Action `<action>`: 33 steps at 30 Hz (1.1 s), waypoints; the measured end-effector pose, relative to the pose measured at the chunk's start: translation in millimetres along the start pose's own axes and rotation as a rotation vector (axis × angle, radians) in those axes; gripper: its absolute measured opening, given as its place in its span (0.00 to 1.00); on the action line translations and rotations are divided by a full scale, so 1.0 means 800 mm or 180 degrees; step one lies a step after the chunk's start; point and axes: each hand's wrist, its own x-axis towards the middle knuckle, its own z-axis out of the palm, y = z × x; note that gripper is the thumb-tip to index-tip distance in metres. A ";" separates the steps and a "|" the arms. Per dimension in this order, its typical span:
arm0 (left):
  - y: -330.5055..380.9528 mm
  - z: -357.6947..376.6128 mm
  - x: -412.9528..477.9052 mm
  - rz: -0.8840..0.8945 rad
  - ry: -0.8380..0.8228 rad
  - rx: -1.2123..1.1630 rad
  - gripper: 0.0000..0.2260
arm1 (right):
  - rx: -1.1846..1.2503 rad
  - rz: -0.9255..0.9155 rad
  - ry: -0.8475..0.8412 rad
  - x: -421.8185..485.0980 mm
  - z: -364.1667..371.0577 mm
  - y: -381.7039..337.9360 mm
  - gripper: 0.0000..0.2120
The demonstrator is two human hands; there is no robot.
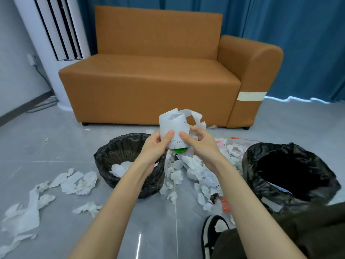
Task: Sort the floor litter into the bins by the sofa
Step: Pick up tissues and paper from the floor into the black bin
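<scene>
lying on the floor (56,146) far to the left are torn white tissues (74,182), not picked up yet. next comes the left bin (104,148), with a black bag and some white tissue inside. over its right side the left hand (155,146) pinches a crumpled white paper (172,124), thumb on the front. the right hand (198,144) pinches the other side of the same paper, so it is up in the air between the two bins, in front of the sofa (149,86). a green bit (180,150) peeks out under it. below lies a big pile of scraps (196,172), then the right bin (250,165). the green bit may be a different kind of litter. if it is left wrapped in the paper, both could land in the wrong bin. it could also slip out and fall on the pile, because only the paper is held.
</scene>
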 end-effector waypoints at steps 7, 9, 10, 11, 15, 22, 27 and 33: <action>-0.005 0.068 0.018 0.0374 -0.0337 0.0649 0.12 | -0.0297 0.0175 0.0324 -0.007 -0.087 -0.002 0.22; -0.008 0.088 0.020 0.0402 -0.0481 0.0850 0.17 | -0.0345 0.0138 0.0704 -0.012 -0.120 -0.004 0.23; -0.008 0.097 0.020 0.0347 -0.0545 0.0877 0.19 | -0.0384 0.0091 0.0943 -0.013 -0.137 -0.004 0.23; -0.009 0.105 0.020 0.0269 -0.0611 0.0862 0.20 | -0.0447 0.0045 0.1220 -0.015 -0.155 -0.003 0.24; -0.016 0.123 0.020 0.0132 -0.0806 0.0866 0.19 | -0.1392 0.0167 0.2480 -0.031 -0.220 0.003 0.25; -0.026 0.124 0.023 -0.0098 -0.0775 0.0612 0.16 | -0.2369 0.0928 0.3066 -0.050 -0.282 0.073 0.25; -0.035 0.120 0.028 -0.0304 -0.0664 0.0546 0.15 | -0.2649 0.1843 0.2554 -0.049 -0.292 0.091 0.21; -0.042 0.115 0.027 -0.0420 -0.0538 0.0564 0.15 | -0.2484 0.0866 0.2784 -0.038 -0.272 0.068 0.12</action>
